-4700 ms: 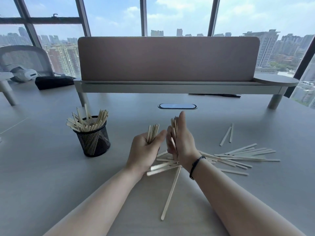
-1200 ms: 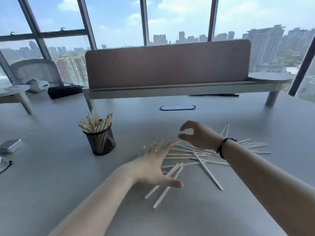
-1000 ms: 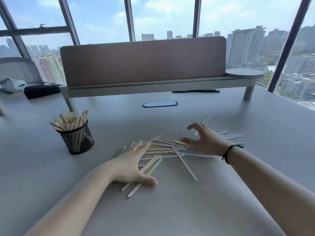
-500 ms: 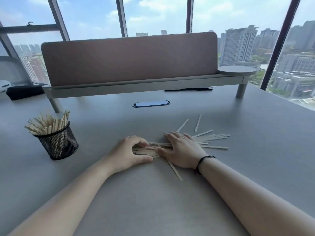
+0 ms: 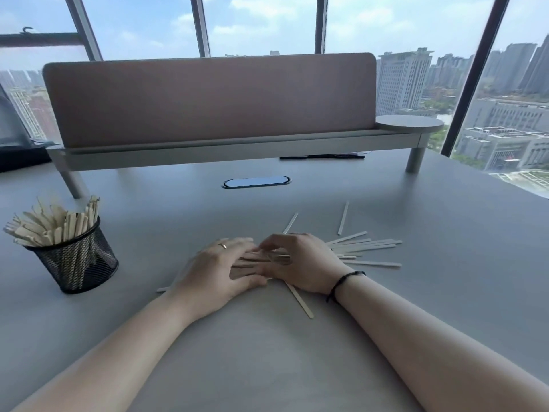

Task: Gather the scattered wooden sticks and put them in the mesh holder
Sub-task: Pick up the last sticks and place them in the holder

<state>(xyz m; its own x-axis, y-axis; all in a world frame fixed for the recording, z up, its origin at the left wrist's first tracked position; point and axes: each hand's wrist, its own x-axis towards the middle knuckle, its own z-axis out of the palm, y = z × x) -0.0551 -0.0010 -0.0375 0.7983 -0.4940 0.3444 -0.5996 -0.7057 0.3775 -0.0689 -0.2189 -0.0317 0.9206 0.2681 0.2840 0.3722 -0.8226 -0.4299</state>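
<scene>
Both hands are down on the smooth grey matte surface (image 5: 416,307), working the same small bundle. The left hand (image 5: 217,273) lies over the near ends, fingers curved onto the thin, flat, pale wooden sticks (image 5: 364,248), thumb tucked under the edge. The right hand (image 5: 300,263) arches over from the other side, fingertips pinching the stack, likely squaring it up for one clean lift. More sticks fan out flat to the right, with two lying apart beyond. Well off to the left stands the round black wire-mesh holder (image 5: 77,263), already bristling with upright sticks.
</scene>
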